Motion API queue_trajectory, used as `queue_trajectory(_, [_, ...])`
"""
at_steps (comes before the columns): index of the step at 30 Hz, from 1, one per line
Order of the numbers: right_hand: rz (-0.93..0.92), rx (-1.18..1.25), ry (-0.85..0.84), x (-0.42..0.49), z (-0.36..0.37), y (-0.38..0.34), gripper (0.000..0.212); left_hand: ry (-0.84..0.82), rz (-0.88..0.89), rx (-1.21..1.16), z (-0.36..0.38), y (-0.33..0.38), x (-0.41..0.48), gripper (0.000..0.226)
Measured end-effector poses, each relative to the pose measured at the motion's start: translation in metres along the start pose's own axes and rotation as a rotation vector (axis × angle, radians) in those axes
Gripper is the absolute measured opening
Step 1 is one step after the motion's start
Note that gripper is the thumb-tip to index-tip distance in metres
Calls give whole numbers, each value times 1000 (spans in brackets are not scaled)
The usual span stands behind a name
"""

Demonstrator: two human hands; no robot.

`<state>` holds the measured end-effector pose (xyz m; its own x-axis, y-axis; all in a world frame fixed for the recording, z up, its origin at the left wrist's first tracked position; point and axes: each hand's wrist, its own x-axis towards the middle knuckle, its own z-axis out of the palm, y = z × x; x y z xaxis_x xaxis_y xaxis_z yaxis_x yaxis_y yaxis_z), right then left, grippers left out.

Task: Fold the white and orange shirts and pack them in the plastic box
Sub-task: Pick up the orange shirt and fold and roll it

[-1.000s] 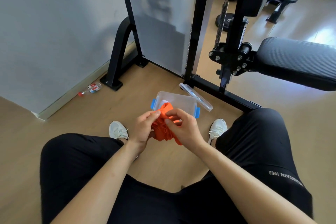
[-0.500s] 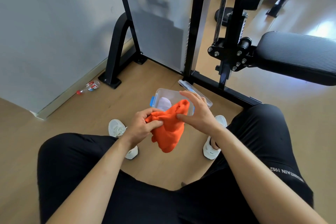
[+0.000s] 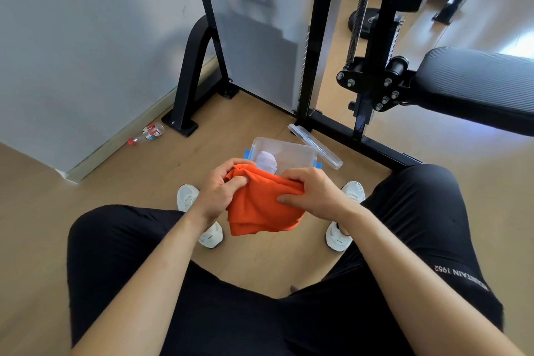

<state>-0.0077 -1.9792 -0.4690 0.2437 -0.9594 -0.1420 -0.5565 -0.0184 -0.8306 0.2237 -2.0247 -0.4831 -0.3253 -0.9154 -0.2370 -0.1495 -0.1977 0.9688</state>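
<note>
The orange shirt (image 3: pixel 261 205) hangs folded between my two hands, above the floor between my feet. My left hand (image 3: pixel 222 191) grips its upper left corner with curled fingers. My right hand (image 3: pixel 310 192) pinches the upper right edge, thumb underneath. Just beyond the shirt stands the clear plastic box (image 3: pixel 291 150) with blue clips, open on the floor. A rolled white shirt (image 3: pixel 267 160) lies inside it at the left. The box's near wall is hidden behind the orange shirt.
The clear box lid (image 3: pixel 315 146) leans beside the box against a black gym machine frame (image 3: pixel 367 141). A padded black seat (image 3: pixel 476 89) juts in at the right. A plastic bottle (image 3: pixel 147 133) lies by the wall at left. My white shoes (image 3: pixel 344 217) flank the shirt.
My hands moved apart and spread the orange shirt wider into a flatter fold. The right hand went from resting fingers on top to pinching the right edge.
</note>
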Motion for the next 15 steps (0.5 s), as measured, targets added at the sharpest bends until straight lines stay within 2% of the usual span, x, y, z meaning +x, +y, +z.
queue_trajectory(3, [-10,29,55,-2,-2,-3,27,33,14,21,0,-1,2,28])
queue_trajectory(7, [-30,94,-59,-7,-2,-7,56,32,27,49,1,-5,3,30])
queue_trajectory(11, [-47,67,-114,-9,5,-10,50,30,64,62,2,-6,4,31])
queue_trajectory(15, [-31,110,0,-7,5,-12,45,141,150,244,4,-8,5,41])
